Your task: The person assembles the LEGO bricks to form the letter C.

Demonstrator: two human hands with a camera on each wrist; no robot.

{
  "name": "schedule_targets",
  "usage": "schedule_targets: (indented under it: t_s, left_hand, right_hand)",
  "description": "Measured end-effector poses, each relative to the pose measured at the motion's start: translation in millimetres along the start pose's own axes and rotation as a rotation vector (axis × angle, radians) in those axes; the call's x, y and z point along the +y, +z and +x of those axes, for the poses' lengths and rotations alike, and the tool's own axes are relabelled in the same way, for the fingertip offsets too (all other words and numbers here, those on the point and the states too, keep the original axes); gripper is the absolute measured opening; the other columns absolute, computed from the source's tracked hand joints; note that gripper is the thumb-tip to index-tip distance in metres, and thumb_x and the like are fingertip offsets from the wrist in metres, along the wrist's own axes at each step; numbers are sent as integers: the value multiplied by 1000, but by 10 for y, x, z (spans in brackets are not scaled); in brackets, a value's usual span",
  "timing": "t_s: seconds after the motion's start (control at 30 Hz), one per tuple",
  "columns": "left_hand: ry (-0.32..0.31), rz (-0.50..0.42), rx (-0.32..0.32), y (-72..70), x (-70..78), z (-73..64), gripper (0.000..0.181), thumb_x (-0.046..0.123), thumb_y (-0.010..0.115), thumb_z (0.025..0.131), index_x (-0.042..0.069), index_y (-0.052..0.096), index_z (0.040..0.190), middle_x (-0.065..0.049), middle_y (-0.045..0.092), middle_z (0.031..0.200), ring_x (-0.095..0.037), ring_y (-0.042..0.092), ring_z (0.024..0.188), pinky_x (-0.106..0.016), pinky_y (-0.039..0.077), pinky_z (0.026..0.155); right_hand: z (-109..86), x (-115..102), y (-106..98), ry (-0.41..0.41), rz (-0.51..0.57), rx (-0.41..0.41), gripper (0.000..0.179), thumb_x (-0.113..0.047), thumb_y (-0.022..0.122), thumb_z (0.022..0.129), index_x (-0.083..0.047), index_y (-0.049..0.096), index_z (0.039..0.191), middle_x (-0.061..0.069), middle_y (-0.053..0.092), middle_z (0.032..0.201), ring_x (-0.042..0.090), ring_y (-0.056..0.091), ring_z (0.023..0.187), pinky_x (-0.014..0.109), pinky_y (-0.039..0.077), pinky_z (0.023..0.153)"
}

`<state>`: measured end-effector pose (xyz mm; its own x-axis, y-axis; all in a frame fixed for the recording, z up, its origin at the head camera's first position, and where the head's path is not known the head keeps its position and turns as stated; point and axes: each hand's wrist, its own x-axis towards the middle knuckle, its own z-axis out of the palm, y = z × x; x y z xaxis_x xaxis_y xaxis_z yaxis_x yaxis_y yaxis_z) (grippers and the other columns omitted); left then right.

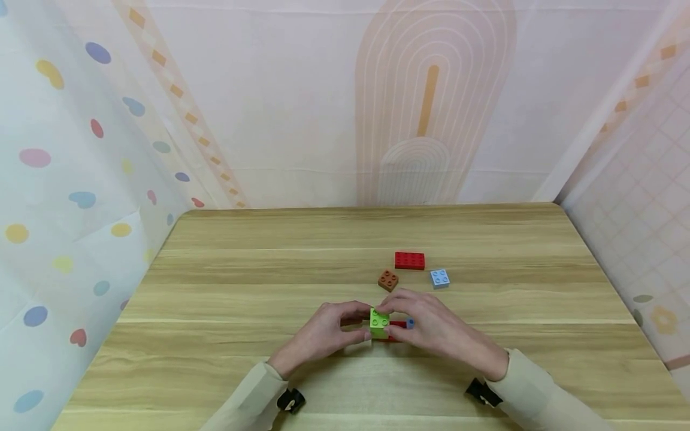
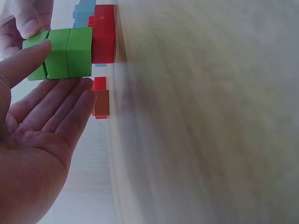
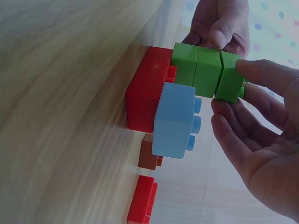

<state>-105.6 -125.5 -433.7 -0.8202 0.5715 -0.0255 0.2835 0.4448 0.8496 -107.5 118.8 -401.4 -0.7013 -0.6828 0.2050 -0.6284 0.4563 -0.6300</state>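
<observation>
A stack of green bricks (image 3: 209,70) rises from one end of a red brick (image 3: 149,91), with a light blue brick (image 3: 174,120) fixed on the red brick beside it. Between thumb and fingertips, my right hand (image 1: 431,320) pinches the top green brick (image 3: 229,77), which sits slightly tilted with a thin gap under it. My left hand (image 1: 323,329) holds the stack from the other side, its thumb near the upper bricks and its fingers along the far face. In the head view the right hand covers part of the red brick.
Beyond the hands, a brown brick (image 1: 388,280), a red brick (image 1: 409,260) and a light blue brick (image 1: 439,278) lie loose on the wooden table (image 1: 242,269). Patterned cloth (image 1: 280,108) hangs behind the table and along both sides.
</observation>
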Motion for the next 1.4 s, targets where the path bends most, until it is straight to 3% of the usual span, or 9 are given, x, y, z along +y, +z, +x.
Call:
schedule_targets:
  t_s: [0.2,0.5,0.83,1.13,1.4]
  left_hand:
    - [-16,-34,2,-21,13,-15,42,28,75,90,17,63,129,4,66,125,-13,61,115,-30,49,98]
    - [51,-115,78,-40,7,9,30,26,76,89,21,68,117,7,69,116,-13,64,110,-30,51,95]
    - [60,-66,76,-64,67,27,23,25,78,88,21,71,109,11,70,109,-11,66,103,-27,53,92]
    - [80,27,77,-79,103,20,23,28,76,89,19,71,110,9,70,110,-11,66,103,-28,53,91]
    - [66,-4,52,-70,124,29,25,25,77,89,17,68,110,8,70,107,-8,67,98,-25,54,88]
  right_hand:
    - [16,22,-7,1,4,-18,25,-17,75,90,-11,73,114,-6,64,112,16,64,94,33,55,79]
    - [14,38,-16,25,28,-28,25,-17,76,89,-11,73,113,-8,64,110,16,63,91,34,55,76]
    - [28,49,-16,37,77,-37,24,-19,77,89,-14,74,112,-11,64,108,11,63,90,33,55,76]
    - [39,56,-22,39,74,-35,26,-18,78,88,-15,73,114,-11,66,109,14,64,93,34,56,78]
    - [36,90,-56,25,69,-52,32,-25,76,90,-16,70,120,-10,65,117,12,62,104,34,54,85]
